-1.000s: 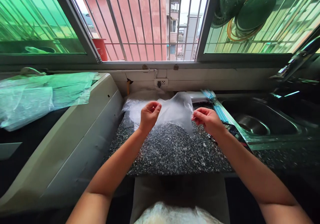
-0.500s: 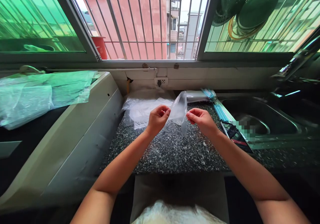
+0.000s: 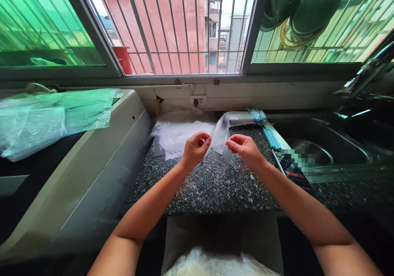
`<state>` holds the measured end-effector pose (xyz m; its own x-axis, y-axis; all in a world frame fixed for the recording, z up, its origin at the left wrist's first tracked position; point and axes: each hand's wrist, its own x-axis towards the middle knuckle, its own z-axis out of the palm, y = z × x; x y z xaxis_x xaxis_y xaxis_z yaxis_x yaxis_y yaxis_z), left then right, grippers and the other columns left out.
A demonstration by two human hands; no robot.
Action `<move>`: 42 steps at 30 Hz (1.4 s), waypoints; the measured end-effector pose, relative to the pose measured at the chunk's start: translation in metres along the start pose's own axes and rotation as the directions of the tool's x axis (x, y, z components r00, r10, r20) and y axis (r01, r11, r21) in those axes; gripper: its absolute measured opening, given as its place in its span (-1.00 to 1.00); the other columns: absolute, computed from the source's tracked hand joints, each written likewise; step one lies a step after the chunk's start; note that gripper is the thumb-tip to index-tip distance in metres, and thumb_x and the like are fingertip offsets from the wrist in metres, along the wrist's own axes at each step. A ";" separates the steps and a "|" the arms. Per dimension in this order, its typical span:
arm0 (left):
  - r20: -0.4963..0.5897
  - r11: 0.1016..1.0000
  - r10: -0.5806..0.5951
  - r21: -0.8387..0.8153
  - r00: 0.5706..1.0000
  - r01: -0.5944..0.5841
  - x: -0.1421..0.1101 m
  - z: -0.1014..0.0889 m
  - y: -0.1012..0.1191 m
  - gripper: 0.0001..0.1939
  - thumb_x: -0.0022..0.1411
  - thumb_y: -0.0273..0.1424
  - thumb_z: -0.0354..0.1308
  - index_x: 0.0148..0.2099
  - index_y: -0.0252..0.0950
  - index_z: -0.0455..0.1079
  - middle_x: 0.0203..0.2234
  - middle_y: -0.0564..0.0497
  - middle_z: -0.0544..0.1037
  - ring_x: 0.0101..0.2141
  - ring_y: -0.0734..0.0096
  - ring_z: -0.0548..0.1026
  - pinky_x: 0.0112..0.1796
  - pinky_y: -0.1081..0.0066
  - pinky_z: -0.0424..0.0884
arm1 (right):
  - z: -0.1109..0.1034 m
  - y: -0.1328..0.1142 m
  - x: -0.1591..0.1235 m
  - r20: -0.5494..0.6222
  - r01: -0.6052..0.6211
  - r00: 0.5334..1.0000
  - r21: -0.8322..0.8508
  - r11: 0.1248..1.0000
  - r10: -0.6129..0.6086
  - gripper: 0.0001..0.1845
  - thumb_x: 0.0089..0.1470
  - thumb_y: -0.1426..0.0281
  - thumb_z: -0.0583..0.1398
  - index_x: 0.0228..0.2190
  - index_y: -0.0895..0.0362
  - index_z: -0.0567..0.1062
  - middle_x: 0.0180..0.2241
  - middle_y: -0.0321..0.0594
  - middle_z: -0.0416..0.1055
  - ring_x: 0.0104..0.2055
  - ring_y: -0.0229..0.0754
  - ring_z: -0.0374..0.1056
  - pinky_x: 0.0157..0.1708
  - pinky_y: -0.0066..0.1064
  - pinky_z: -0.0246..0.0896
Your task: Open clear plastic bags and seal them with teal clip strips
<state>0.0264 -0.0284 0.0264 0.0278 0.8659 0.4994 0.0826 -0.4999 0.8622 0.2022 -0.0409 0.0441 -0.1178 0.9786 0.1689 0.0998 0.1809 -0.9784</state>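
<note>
A thin, clear plastic bag [image 3: 220,133] hangs between my two hands above the counter. My left hand [image 3: 197,148] pinches its left side between thumb and fingers. On the other side, my right hand [image 3: 244,145] grips the bag's edge in a closed pinch, and a loose flap of film dangles beside those fingertips. Just behind my left hand, a pile of clear plastic bags [image 3: 177,138] lies flat and partly overlapping on the speckled dark countertop [image 3: 203,185]. Part of the pile is hidden by my left hand and the held bag.
Blue-green strips [image 3: 272,138] and a dark flat device [image 3: 292,170] lie along the edge of the sink [image 3: 347,140] at right. More plastic sheets [image 3: 61,112] cover a pale appliance [image 3: 111,144] at left. A wall socket [image 3: 198,100] sits behind the counter.
My right hand has shifted slightly left, closer to my left hand. The bag between them is slacker, and its loose flap swings to the right.
</note>
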 end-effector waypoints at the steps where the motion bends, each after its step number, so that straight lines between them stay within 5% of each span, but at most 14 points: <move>1: 0.001 1.000 -0.003 -0.003 1.000 0.003 0.001 0.000 0.000 -0.85 0.02 -0.33 0.18 -0.44 -0.33 0.37 -0.62 0.11 0.36 -0.65 0.65 0.19 -0.62 0.57 0.12 | 0.000 0.000 0.000 0.004 -0.001 1.000 -0.005 1.000 0.001 -0.72 -0.20 0.17 0.26 -0.59 0.14 0.43 -0.64 -0.36 0.32 -0.57 -0.36 0.17 -0.54 -0.44 0.10; 11: -0.002 0.997 -0.061 -0.057 0.998 0.061 -0.006 0.004 -0.006 -0.81 -0.01 -0.28 0.20 -0.45 -0.32 0.37 -0.63 0.12 0.35 -0.66 0.65 0.20 -0.65 0.57 0.10 | -0.005 -0.001 0.007 0.147 0.031 0.989 -0.060 0.998 -0.022 -0.77 -0.12 0.22 0.21 -0.48 0.14 0.49 -0.51 -0.26 0.44 -0.46 -0.30 0.31 -0.43 -0.41 0.22; 18: -0.034 0.996 -0.064 -0.068 0.997 0.062 -0.008 0.004 -0.012 -0.82 0.00 -0.29 0.19 -0.46 -0.32 0.37 -0.65 0.13 0.33 -0.67 0.65 0.19 -0.66 0.58 0.10 | -0.030 0.010 0.027 0.096 0.234 0.972 -0.271 0.934 -0.215 -0.86 -0.14 0.31 0.22 -0.50 0.13 0.43 -0.51 -0.26 0.42 -0.45 -0.26 0.31 -0.38 -0.35 0.27; 22: -0.038 0.995 -0.070 -0.075 0.997 0.067 -0.006 0.002 -0.013 -0.80 -0.01 -0.27 0.20 -0.47 -0.31 0.37 -0.66 0.14 0.34 -0.67 0.64 0.19 -0.66 0.58 0.10 | -0.042 0.010 0.039 0.078 0.392 0.911 -0.465 0.794 -0.405 -0.85 -0.03 0.36 0.18 -0.34 0.10 0.42 -0.51 -0.31 0.37 -0.49 -0.28 0.26 -0.41 -0.36 0.26; 25: -0.039 0.994 -0.082 -0.070 0.996 0.079 -0.005 0.000 -0.012 -0.80 -0.01 -0.27 0.21 -0.47 -0.31 0.37 -0.65 0.13 0.34 -0.66 0.64 0.20 -0.65 0.58 0.11 | -0.050 0.001 0.053 0.210 0.510 0.842 -0.609 0.608 -0.496 -0.69 -0.01 0.47 0.16 -0.16 0.06 0.42 -0.39 -0.26 0.40 -0.46 -0.26 0.27 -0.38 -0.34 0.28; 29: -0.045 0.993 -0.092 -0.074 0.995 0.089 -0.006 -0.003 -0.010 -0.80 -0.02 -0.27 0.20 -0.49 -0.31 0.36 -0.66 0.13 0.34 -0.67 0.65 0.20 -0.65 0.57 0.11 | -0.055 -0.018 0.077 0.444 0.654 0.705 -0.708 0.265 -0.554 -0.77 -0.07 0.48 0.25 -0.30 0.01 0.51 -0.09 -0.16 0.37 -0.16 -0.10 0.31 -0.13 -0.19 0.28; 32: -0.054 0.993 -0.094 -0.074 0.994 0.090 -0.006 -0.005 -0.011 -0.81 -0.03 -0.29 0.20 -0.49 -0.31 0.36 -0.66 0.13 0.33 -0.67 0.65 0.19 -0.65 0.57 0.10 | -0.051 -0.027 0.090 0.599 0.737 0.627 -0.664 0.130 -0.498 -0.89 -0.06 0.43 0.27 -0.40 0.01 0.53 -0.01 -0.21 0.36 -0.05 -0.06 0.27 -0.04 -0.14 0.22; 36: -0.061 0.994 -0.084 -0.072 0.995 0.079 -0.006 -0.007 -0.013 -0.82 -0.02 -0.29 0.19 -0.48 -0.31 0.37 -0.66 0.12 0.34 -0.66 0.64 0.19 -0.65 0.57 0.10 | -0.043 -0.029 0.099 0.662 0.776 0.603 -0.617 0.133 -0.446 -0.88 0.00 0.40 0.21 -0.53 0.04 0.52 -0.25 -0.24 0.50 -0.12 -0.09 0.28 -0.09 -0.20 0.21; 42: -0.092 0.996 -0.070 -0.055 0.993 0.065 -0.004 -0.009 -0.012 -0.81 -0.02 -0.28 0.21 -0.47 -0.31 0.37 -0.66 0.13 0.35 -0.67 0.65 0.20 -0.66 0.57 0.11 | -0.040 -0.034 0.099 0.626 0.739 0.659 -0.642 0.204 -0.417 -0.84 -0.01 0.40 0.17 -0.55 0.07 0.53 -0.43 -0.21 0.49 -0.23 -0.11 0.29 -0.16 -0.24 0.20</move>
<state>0.0164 -0.0256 0.0151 -0.0703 0.8935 0.4435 0.0293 -0.4425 0.8963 0.2271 0.0533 0.0986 -0.7374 0.5080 0.4453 0.5679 0.8231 0.0014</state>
